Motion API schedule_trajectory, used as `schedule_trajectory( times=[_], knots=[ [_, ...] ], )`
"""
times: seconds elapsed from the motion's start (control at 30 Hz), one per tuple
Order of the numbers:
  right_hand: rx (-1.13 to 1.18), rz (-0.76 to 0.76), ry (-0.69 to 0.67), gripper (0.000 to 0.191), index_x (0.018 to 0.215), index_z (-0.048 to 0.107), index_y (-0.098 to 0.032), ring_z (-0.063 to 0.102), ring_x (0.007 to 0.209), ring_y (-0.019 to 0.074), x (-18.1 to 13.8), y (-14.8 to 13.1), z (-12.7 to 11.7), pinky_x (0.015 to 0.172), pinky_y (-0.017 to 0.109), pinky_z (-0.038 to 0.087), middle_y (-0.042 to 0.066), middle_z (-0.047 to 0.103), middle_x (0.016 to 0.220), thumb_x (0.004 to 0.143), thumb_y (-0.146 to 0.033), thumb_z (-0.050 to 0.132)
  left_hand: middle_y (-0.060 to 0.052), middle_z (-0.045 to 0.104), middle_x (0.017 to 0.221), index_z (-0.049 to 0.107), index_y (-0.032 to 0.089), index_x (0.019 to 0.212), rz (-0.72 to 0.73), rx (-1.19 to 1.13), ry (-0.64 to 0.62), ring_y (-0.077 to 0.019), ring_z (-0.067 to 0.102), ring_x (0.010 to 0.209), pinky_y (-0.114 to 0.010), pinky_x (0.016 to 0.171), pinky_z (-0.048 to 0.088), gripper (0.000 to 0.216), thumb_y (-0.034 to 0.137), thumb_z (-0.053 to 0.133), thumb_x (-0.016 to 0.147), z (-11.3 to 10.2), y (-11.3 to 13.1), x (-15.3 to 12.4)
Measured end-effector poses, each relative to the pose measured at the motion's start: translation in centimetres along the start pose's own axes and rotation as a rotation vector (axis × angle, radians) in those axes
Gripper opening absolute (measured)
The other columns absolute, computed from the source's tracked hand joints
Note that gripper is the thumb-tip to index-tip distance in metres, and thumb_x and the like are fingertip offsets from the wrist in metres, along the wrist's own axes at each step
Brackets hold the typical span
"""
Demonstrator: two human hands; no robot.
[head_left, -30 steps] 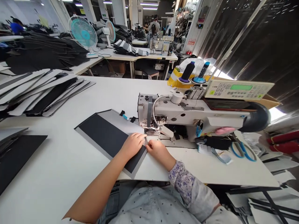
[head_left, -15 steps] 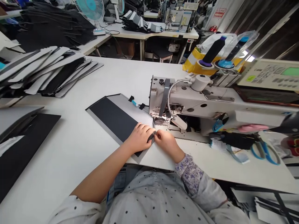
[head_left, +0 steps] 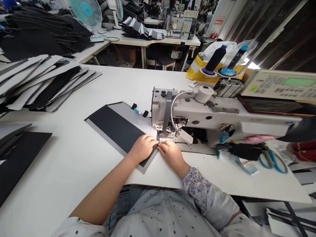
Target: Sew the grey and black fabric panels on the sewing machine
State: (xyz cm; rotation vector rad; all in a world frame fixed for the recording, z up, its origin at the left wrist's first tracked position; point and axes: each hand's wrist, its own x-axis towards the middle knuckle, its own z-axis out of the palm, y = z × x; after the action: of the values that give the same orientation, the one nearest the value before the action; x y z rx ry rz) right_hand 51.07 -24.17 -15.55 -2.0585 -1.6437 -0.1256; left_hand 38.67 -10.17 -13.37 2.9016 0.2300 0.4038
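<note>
Well, the panel lies slantwise on the table, its right edge at the head of the machine. The left hand rests palm down on it, fingers loosely extended and gripping nothing. The right hand has its fingertips bunched at that edge; from where I stand, I can't tell whether they pinch it. Scissors lie well off to the right.
</note>
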Motion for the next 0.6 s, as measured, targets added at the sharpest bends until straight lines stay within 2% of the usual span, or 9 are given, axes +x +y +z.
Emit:
schedule_trajectory(
  times=[0.27,0.43,0.6],
  knots=[
    [-0.072,0.001,-0.022,0.023,0.099,0.07,-0.016,0.059,0.078,0.0192,2.4,0.8,0.4,0.074,0.029,0.045,0.007,0.064,0.082,0.094,-0.027,0.05,-0.007,0.065,0.103,0.063,0.019,0.099,-0.082,0.073,0.109,-0.0214,0.057,0.101,-0.037,0.092,0.045,0.028,0.006,0.045,0.081,0.5,-1.9,2.4],
    [-0.104,0.081,-0.053,0.026,0.109,0.066,-0.015,0.063,0.084,0.0204,3.1,1.1,1.1,0.078,0.029,0.047,0.01,0.068,0.092,0.094,-0.028,0.048,-0.007,0.064,0.088,0.061,0.018,0.085,-0.111,0.124,0.082,-0.0225,0.058,0.091,-0.036,0.085,0.045,0.019,0.007,0.047,0.079,0.7,-2.9,3.9],
    [-0.107,0.126,-0.063,0.028,0.113,0.062,-0.017,0.064,0.084,0.0202,3.3,1.5,1.7,0.074,0.028,0.048,0.011,0.068,0.093,0.096,-0.029,0.043,-0.008,0.063,0.084,0.061,0.018,0.084,-0.127,0.159,0.071,-0.0237,0.058,0.087,-0.037,0.084,0.044,0.019,0.007,0.047,0.078,0.6,-3.3,5.0]
  ],
)
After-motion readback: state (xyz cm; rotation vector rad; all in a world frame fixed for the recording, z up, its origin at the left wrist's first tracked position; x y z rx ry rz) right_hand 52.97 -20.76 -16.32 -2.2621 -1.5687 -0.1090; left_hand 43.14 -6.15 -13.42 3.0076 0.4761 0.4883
